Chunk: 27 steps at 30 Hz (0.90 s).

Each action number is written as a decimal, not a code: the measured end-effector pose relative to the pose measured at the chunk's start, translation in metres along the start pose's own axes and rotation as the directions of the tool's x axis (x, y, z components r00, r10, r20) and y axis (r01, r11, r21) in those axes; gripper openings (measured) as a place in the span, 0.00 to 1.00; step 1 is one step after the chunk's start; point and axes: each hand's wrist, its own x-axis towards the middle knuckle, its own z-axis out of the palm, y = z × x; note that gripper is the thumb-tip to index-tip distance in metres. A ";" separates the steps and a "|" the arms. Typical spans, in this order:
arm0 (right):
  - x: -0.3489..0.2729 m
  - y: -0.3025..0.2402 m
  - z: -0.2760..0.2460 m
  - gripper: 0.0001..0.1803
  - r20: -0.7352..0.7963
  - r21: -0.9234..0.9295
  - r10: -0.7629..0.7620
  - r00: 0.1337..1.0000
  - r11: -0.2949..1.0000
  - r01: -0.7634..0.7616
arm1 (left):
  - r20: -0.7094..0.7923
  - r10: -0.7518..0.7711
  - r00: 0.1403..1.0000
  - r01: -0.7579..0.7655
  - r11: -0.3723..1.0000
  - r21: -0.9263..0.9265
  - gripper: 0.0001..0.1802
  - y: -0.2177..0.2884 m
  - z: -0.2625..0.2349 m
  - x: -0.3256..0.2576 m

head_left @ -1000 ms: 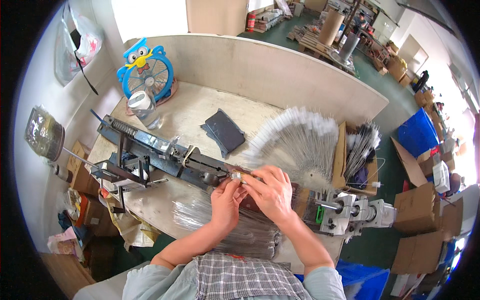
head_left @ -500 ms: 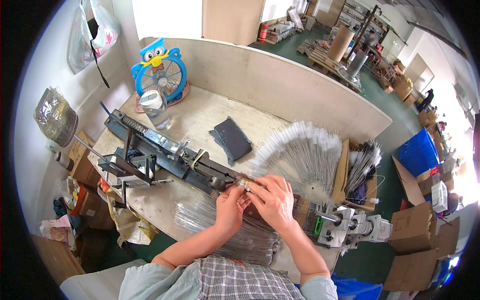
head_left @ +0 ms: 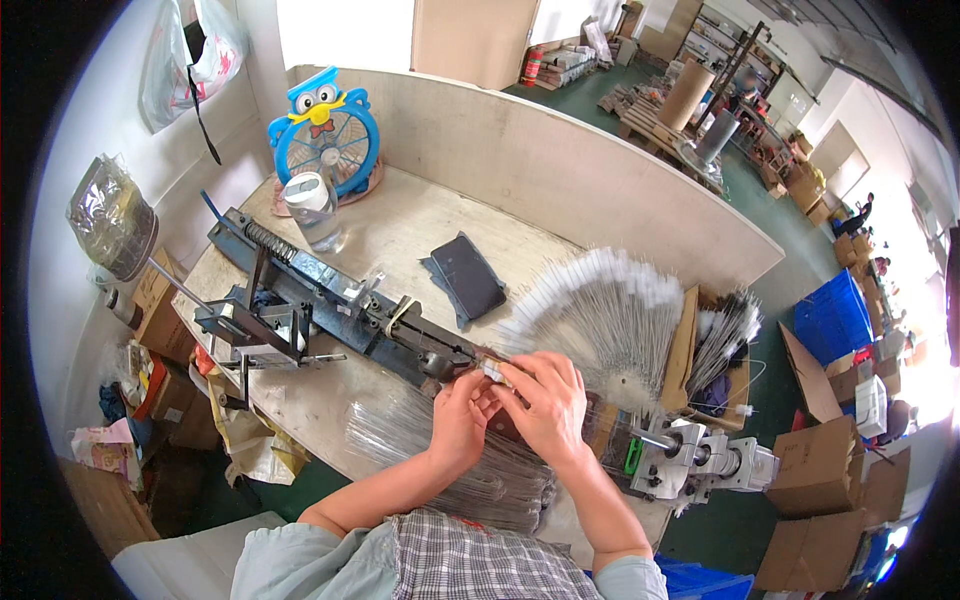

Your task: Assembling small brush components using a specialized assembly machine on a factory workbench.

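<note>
My left hand (head_left: 462,415) is closed in a pinch at the near end of a long dark metal bench fixture (head_left: 375,335). Close against it, my right hand (head_left: 545,400) has its thumb and fingers bent together, the two sets of fingertips almost touching. A small whitish-yellow piece (head_left: 491,370), perhaps tape round a finger, shows between them. Whatever the fingertips hold is too small or hidden to make out. Beneath my forearms lies a bundle of thin grey wires (head_left: 500,485). Beyond my right hand, more thin wires with white ends (head_left: 600,310) are fanned out.
A dark phone-like slab (head_left: 467,277) lies on the worktable (head_left: 410,215). Further back stand a clear jar with a white lid (head_left: 312,215) and a blue cartoon fan (head_left: 325,140). On the right are a carton of wires (head_left: 715,370) and a silver clamping machine (head_left: 700,460).
Both hands stay close together at the fixture, with only slight shifts of the fingers. The whole view has tilted a little.
</note>
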 end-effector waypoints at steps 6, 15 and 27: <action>-0.005 0.005 0.000 0.14 -0.004 -0.010 0.004 1.000 1.000 -0.004 | 0.004 0.042 0.999 -0.042 0.995 0.088 0.02 0.003 0.012 -0.004; -0.004 0.006 0.004 0.14 -0.057 0.003 -0.013 0.998 1.000 0.013 | 0.026 0.068 0.997 -0.070 0.993 0.094 0.06 -0.001 0.002 0.002; -0.008 0.008 0.002 0.14 -0.066 0.003 -0.007 0.998 1.000 0.007 | -0.009 0.067 0.998 -0.065 0.987 0.145 0.02 0.004 0.013 -0.003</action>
